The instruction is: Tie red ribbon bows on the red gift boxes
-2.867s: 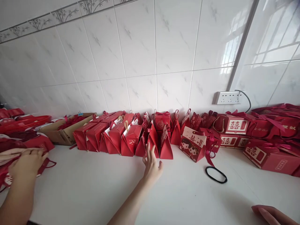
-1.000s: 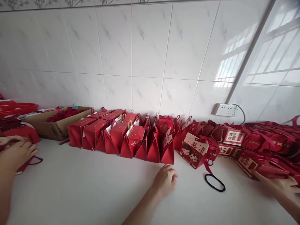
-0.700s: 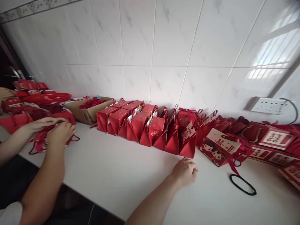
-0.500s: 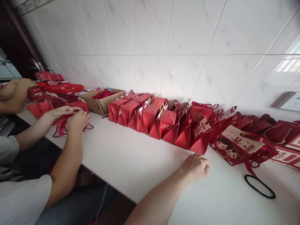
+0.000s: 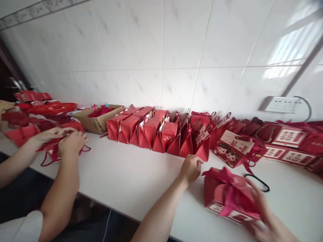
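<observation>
I have the right hand (image 5: 262, 213), blurred, gripping the ribboned box (image 5: 230, 195) by its right side; I can't tell whether the box's lower edge touches the white tabletop (image 5: 121, 174). My left hand (image 5: 191, 169) is loosely curled, holding nothing that I can see, right by the front edge of the row of red boxes (image 5: 148, 134). Only a narrow strip separates it from the ribboned box's left corner. Behind that box, the black loop (image 5: 266, 188) is partly hidden, and the cartoon-printed box (image 5: 230, 149) stands near, limiting room toward the wall (image 5: 181, 40). I have more space leftward: a broad stretch of tabletop runs from my left forearm to a co-worker's arm (image 5: 60, 181), bounded by the table's slanting front edge.
</observation>
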The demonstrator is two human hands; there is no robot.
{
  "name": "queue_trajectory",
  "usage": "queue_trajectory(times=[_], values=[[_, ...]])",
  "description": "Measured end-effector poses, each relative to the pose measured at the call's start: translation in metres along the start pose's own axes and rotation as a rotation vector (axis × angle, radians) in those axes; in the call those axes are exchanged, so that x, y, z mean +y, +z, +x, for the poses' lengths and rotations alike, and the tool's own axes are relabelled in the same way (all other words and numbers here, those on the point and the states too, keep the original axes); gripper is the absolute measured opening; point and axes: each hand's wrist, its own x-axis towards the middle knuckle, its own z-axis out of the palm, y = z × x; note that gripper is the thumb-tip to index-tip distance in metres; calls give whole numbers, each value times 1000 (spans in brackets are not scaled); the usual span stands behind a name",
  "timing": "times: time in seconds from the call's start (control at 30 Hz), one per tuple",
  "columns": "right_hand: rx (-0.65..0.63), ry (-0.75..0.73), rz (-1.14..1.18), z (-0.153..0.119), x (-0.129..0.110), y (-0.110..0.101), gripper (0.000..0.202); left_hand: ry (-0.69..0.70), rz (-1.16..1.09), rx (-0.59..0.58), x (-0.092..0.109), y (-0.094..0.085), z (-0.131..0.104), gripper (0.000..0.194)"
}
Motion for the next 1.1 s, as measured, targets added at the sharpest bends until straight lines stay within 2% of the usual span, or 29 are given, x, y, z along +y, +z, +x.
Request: queue_trajectory(times=[0.03,0.1,0.17,0.27,0.4,0.47,0.6,0.73,0.83,0.9,1.0,1.03,1.1], values=[[-118,49,91,1,-1,5,92,-35,-54,43,0,-3,2,21],[-247,114,278,5,-6,12,98,-102,-167,105,1,-6,5,28],[-296,120,415,12,-15,15,98,-154,-283,123,2,-9,8,37],[-289,67,561,27,-26,12,93,-196,-433,90,5,-9,10,50],[-81,6,723,63,-35,0,54,-200,-544,15,7,-7,7,51],[-124,-11,692,82,-43,-7,43,-169,-559,-35,9,-5,2,48],[-267,-99,556,102,-61,-7,41,-74,-516,-96,12,-1,-12,42],[-286,-131,486,93,-58,10,39,-33,-450,-143,15,2,-19,34],[-191,-139,512,82,-47,13,35,5,-365,-150,18,0,-20,24],[-133,-269,457,76,-42,8,48,14,-291,-128,19,-2,-21,17],[-190,-557,220,70,-44,-2,83,7,-230,-105,22,-5,-23,13],[-215,-623,134,69,-46,-4,87,16,-217,-104,24,-6,-23,11],[-226,-690,15,67,-48,-7,79,35,-192,-85,27,-9,-23,11]])
